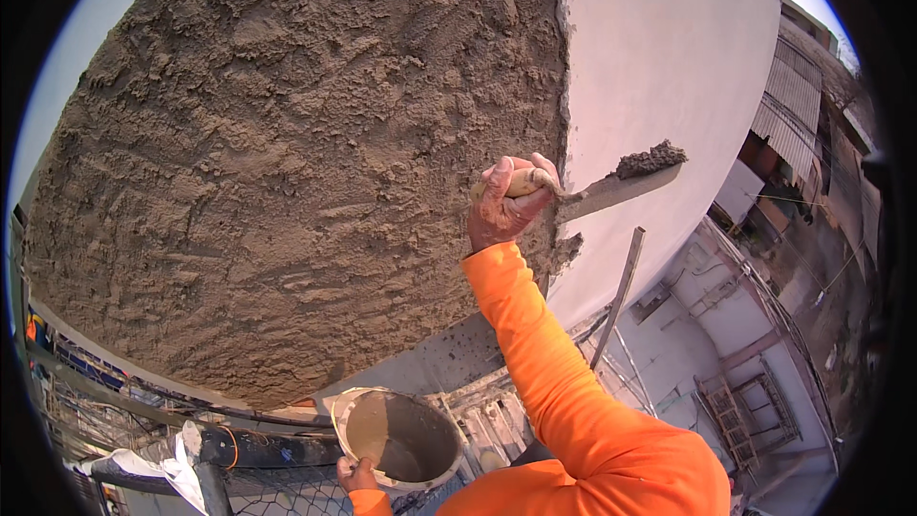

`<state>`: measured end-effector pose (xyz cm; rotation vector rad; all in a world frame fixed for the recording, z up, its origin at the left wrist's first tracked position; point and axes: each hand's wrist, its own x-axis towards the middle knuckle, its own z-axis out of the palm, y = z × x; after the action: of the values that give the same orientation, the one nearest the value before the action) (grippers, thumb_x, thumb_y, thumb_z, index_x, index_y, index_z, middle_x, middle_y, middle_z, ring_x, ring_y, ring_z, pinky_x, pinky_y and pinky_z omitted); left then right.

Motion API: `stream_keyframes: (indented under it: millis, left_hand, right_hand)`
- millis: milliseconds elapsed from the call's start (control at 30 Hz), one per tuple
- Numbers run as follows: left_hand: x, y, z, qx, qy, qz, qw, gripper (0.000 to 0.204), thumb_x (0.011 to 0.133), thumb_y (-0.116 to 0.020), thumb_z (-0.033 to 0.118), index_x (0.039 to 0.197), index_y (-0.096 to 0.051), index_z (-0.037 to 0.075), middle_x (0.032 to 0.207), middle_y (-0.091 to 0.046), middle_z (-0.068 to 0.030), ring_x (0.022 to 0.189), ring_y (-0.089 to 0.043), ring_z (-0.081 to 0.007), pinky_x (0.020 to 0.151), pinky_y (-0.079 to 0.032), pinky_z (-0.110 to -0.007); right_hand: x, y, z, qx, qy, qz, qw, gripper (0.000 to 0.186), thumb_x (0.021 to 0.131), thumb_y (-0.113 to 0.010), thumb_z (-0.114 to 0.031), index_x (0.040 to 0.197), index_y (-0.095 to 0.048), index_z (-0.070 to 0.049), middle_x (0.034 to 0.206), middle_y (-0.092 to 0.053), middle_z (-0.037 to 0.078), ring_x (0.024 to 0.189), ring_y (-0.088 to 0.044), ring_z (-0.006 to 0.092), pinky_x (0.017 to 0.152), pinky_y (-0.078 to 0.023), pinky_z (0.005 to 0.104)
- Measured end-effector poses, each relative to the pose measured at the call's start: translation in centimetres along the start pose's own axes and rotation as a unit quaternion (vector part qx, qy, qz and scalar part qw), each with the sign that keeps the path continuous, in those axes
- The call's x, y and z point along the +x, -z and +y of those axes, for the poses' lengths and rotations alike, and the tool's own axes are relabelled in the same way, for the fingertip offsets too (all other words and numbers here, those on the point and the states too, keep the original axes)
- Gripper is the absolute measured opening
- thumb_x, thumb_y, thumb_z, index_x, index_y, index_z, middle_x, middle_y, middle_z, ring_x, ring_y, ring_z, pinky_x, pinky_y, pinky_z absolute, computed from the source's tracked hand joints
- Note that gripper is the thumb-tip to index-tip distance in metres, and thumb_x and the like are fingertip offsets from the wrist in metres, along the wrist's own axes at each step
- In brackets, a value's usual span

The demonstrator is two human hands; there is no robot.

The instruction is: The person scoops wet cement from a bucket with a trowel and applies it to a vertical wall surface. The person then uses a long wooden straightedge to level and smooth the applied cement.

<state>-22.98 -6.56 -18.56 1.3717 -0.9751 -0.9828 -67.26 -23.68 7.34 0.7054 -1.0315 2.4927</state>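
Observation:
My right hand (pixel 506 210), below an orange sleeve, grips the wooden handle of a steel trowel (pixel 607 197) held up near the wall. A lump of grey mortar (pixel 650 159) sits along the blade's far end. Behind it, rough wet mortar (pixel 287 153) covers much of the wall, ending at a ragged edge beside smooth white plaster (pixel 669 57). At the bottom, my left hand (pixel 355 476) grips the near-left rim of a round bucket (pixel 401 430) with grey mortar residue inside; its fingers are curled there.
Wire mesh (pixel 287 492), a dark rail (pixel 267 449) and scaffold planks (pixel 487 420) lie below the wall. An upright pole (pixel 616 296) stands right of my arm. Far below on the right are roofless white rooms (pixel 726 306), a wooden frame (pixel 726 401) and corrugated roofs (pixel 793 86).

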Motion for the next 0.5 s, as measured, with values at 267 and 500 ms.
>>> stream_keyframes:
  millis: [267, 500]
  left_hand:
    - [0.6, -3.0, 6.5, -0.067, 0.03, -0.063, 0.995, 0.016, 0.074, -0.058, -0.003, 0.09, -0.059, 0.0, 0.086, -0.065, -0.0064, 0.075, -0.06, -0.013, 0.068, -0.052, -0.029]
    - [2.4, -2.5, 7.5, 0.023, -0.08, -0.11, 0.99, 0.015, 0.074, -0.059, -0.004, 0.085, -0.054, 0.004, 0.079, -0.049, 0.004, 0.071, -0.041, -0.0066, 0.064, -0.037, -0.024]
  right_hand:
    - [-18.2, 18.0, -6.6, -0.128, -0.144, -0.594, 0.781, 0.049, 0.094, -0.064, -0.02, 0.134, -0.045, -0.001, 0.089, -0.068, 0.025, 0.08, -0.067, 0.0488, 0.073, -0.054, 0.0516]
    - [-14.3, 23.7, -8.1, -0.225, -0.254, -0.846, 0.411, 0.053, 0.089, -0.057, -0.02, 0.136, -0.043, 0.0, 0.088, -0.067, 0.027, 0.081, -0.067, 0.0472, 0.076, -0.055, 0.0528]
